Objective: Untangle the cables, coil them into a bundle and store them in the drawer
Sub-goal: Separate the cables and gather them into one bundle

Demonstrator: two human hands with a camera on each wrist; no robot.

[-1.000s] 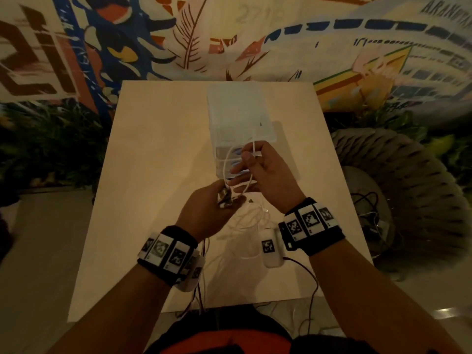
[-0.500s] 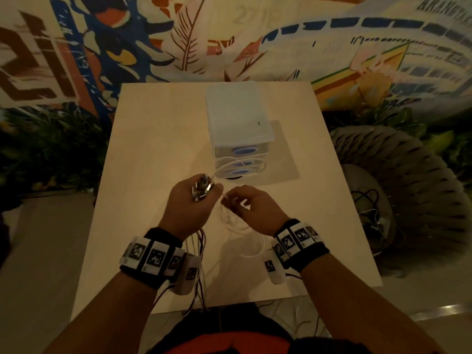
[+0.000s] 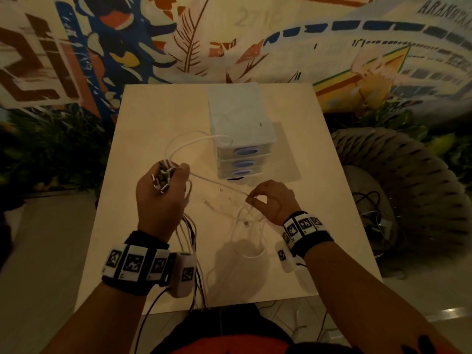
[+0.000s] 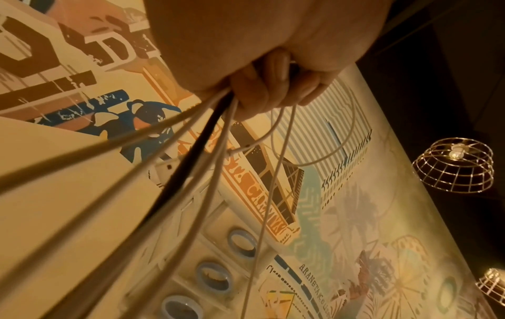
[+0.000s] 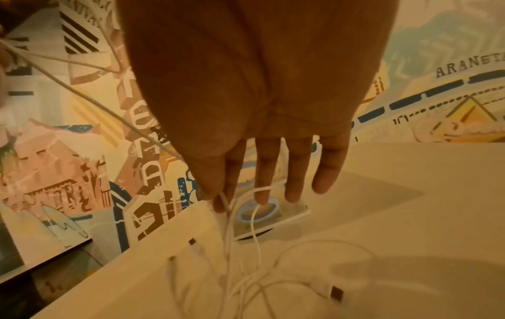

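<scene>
- the left hand [image 3: 159,198] is fisted round a bunch of cables [image 4: 191,172], their metal plugs [image 3: 161,178] sticking up out of the top of the fist.
- from under that fist white strands and one black strand hang down past the near table edge.
- a white loop [image 3: 189,141] arcs from the left fist toward the drawers [image 3: 240,159], ending near the top drawer front.
- the right hand [image 3: 274,200] pinches one white strand between thumb and forefinger; the other fingers [image 5: 326,172] are stretched out loosely.
- that strand runs tight between the two hands, which are held apart above the table [image 3: 153,118].
- below the right hand more white cable lies in loose tangled loops on the table, with several plug ends [image 5: 336,294] lying free.
- the drawers, a small translucent unit of three with blue oval handles, stand at mid-table beyond the hands; all three look closed.
- a woven chair [image 3: 408,190] stands right of the table, with dark cords on its seat.
</scene>
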